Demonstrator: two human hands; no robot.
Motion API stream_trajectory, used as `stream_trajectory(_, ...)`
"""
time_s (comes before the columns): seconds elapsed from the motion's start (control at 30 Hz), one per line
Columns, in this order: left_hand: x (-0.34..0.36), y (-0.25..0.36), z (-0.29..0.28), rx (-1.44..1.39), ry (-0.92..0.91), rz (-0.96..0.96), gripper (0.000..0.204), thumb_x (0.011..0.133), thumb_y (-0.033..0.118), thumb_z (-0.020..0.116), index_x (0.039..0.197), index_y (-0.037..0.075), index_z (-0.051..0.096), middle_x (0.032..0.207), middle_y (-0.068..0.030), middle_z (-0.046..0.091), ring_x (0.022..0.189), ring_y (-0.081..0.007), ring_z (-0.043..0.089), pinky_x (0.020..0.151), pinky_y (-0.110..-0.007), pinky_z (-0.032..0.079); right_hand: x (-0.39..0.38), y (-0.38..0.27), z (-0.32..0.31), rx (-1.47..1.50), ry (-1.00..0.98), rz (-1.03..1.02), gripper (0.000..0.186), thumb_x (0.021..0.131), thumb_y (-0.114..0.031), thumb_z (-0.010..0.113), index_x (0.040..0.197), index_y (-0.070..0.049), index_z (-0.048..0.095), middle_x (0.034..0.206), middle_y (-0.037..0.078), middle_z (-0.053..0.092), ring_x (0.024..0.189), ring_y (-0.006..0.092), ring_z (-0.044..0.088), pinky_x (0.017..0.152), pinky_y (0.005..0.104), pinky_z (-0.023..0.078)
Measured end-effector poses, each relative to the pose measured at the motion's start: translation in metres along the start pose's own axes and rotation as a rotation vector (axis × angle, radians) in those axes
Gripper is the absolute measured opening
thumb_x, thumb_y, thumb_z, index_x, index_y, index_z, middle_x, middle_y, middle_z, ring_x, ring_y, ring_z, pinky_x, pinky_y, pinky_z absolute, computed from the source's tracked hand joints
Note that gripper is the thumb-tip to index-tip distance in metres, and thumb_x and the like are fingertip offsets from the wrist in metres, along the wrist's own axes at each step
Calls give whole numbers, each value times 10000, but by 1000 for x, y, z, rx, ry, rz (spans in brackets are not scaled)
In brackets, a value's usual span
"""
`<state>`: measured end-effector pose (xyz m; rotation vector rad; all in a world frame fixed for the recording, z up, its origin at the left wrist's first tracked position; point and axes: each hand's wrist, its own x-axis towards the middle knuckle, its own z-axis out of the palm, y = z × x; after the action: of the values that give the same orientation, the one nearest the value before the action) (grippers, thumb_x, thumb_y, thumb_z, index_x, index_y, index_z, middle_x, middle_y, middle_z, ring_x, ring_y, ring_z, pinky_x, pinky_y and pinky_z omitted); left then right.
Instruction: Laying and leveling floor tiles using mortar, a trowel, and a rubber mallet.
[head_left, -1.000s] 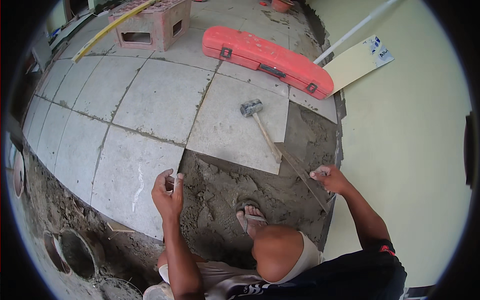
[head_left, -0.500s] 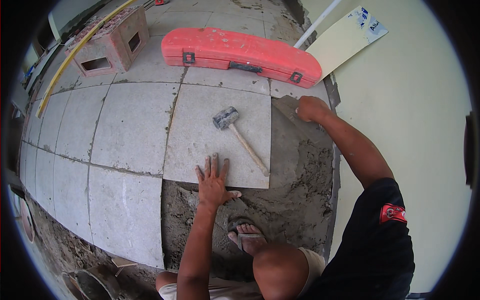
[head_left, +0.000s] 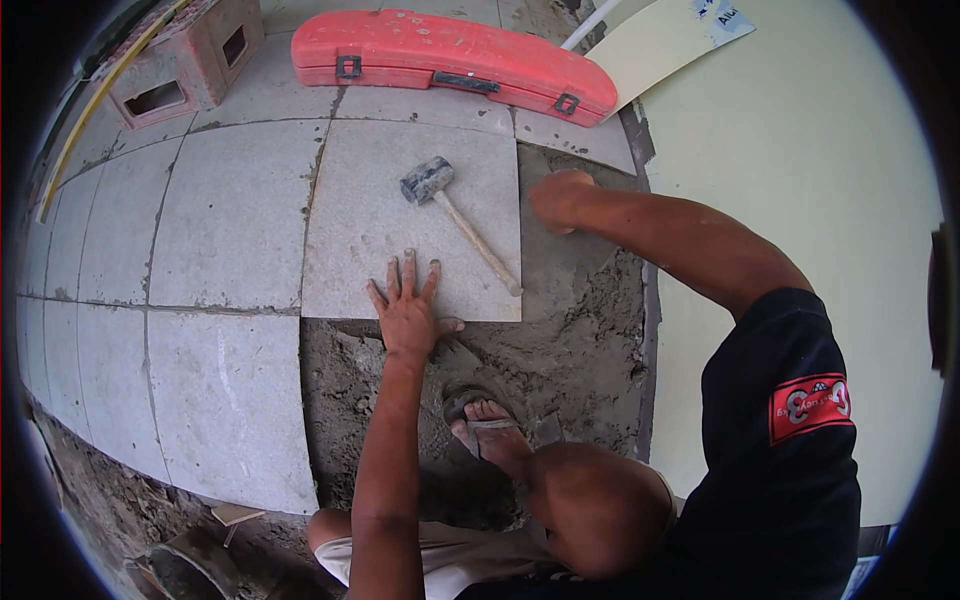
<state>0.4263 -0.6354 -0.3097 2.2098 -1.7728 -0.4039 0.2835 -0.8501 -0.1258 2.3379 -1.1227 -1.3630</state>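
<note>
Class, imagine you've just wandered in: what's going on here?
Someone is crouching at a partly tiled floor. The left hand is spread over the near edge of a pale tile. The right hand is curled over the grey mortar to the right of that tile; whatever it may hold is hidden. A mallet lies on the tile, with a red case beyond.

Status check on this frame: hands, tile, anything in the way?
Left hand spread over near edge of pale floor tile; right hand above mortar beside it, grip hidden; rubber mallet lying on that tile.
</note>
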Motion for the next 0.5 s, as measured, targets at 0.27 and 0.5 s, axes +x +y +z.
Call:
stream_trajectory(0.27,-5,0,-4,-5,-13,-13,1122,600,642,883,1573,355,403,1712,-48,212,1589,-312,139,1245,-672,87,-126,-103,84,155,-166,-215,230,773,-81,755,997,-51,797,1026,164,773,984,331,757,745,456,614)
stream_trajectory(0.5,-9,0,-4,-13,-16,-20,1123,606,640,883,1577,355,397,1712,-57,212,1589,-315,140,1247,-670,74,-192,-57,194,514,94,250,315,935,-303,625,985,-26,766,1010,214,755,968,387,740,846,476,590)
